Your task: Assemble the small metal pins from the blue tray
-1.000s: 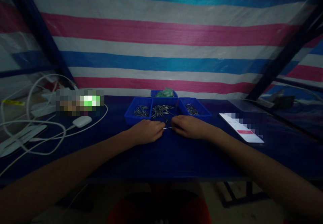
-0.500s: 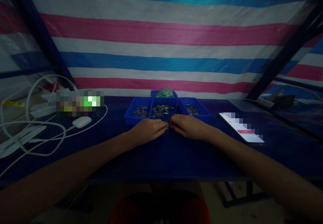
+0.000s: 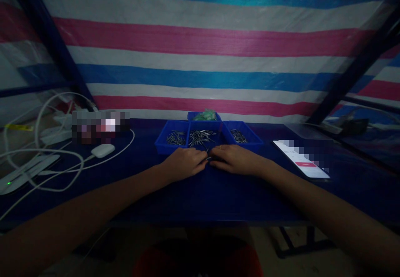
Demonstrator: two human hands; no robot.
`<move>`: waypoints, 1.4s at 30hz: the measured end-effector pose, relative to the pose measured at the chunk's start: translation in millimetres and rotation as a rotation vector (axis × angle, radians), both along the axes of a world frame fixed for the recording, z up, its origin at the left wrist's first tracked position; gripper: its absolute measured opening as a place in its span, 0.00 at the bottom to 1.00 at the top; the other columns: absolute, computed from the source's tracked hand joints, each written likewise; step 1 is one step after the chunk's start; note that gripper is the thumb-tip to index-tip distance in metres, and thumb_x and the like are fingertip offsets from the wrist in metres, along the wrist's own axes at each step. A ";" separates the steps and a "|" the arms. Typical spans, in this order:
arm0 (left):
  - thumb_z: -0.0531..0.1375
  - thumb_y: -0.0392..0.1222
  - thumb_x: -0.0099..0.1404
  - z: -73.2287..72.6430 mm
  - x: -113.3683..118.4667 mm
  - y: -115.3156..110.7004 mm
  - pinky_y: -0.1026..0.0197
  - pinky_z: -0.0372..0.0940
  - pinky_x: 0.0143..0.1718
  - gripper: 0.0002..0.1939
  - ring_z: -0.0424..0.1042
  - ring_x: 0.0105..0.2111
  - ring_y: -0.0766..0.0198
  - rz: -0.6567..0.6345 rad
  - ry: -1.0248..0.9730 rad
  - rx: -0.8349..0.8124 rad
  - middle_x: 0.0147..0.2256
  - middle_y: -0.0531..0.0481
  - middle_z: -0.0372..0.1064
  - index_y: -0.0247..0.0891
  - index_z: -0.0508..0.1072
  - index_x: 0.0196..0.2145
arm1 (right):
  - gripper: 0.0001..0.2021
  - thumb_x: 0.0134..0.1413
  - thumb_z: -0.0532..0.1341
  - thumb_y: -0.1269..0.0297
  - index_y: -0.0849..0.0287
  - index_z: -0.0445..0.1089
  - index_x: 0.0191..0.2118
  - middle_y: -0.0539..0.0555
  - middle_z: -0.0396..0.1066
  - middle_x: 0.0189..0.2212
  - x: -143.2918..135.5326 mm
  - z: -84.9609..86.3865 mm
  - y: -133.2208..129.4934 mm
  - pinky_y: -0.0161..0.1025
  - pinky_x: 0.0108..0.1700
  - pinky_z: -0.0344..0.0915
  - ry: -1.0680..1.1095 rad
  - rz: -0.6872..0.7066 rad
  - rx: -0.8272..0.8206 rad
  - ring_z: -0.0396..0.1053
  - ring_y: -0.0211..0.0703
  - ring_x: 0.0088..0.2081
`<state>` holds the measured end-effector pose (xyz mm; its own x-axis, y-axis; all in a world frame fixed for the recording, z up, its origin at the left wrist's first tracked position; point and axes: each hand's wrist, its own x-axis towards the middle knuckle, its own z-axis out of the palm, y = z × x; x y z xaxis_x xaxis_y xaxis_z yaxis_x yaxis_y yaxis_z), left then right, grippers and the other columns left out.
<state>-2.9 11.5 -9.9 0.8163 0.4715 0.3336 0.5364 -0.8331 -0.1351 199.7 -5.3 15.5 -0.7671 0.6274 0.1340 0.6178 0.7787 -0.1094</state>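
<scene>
My left hand (image 3: 186, 163) is closed, with a small metal piece (image 3: 208, 158) pinched at its fingertips. Close on its right, my right hand (image 3: 233, 159) has its fingers pressed together at the same piece; what it grips is too small and dark to make out. Just beyond the hands stand a left blue bin (image 3: 161, 140), a middle blue bin (image 3: 221, 134) and a right blue bin (image 3: 254, 140), all holding thin metal pieces. Behind them, green plastic bags (image 3: 205, 115) fill a further blue bin.
A lit phone (image 3: 304, 162) lies on the blue table (image 3: 218, 198) at the right. White cables, a white adapter (image 3: 103, 150) and a white power strip (image 3: 28, 173) occupy the left. A striped sheet (image 3: 200, 41) hangs behind, between dark posts.
Both hands have drawn slightly lower and stay close together at the small metal piece. The view has shifted a little.
</scene>
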 end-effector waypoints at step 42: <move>0.44 0.40 0.65 3.6 -0.2 -0.5 0.64 0.56 0.23 0.11 0.68 0.24 0.66 0.147 0.039 -0.060 0.26 0.50 0.68 0.35 0.64 0.34 | 0.09 0.58 0.45 0.67 0.62 0.60 0.34 0.54 0.66 0.28 1.0 -5.3 3.9 0.34 0.29 0.52 -0.018 -0.122 0.074 0.62 0.36 0.27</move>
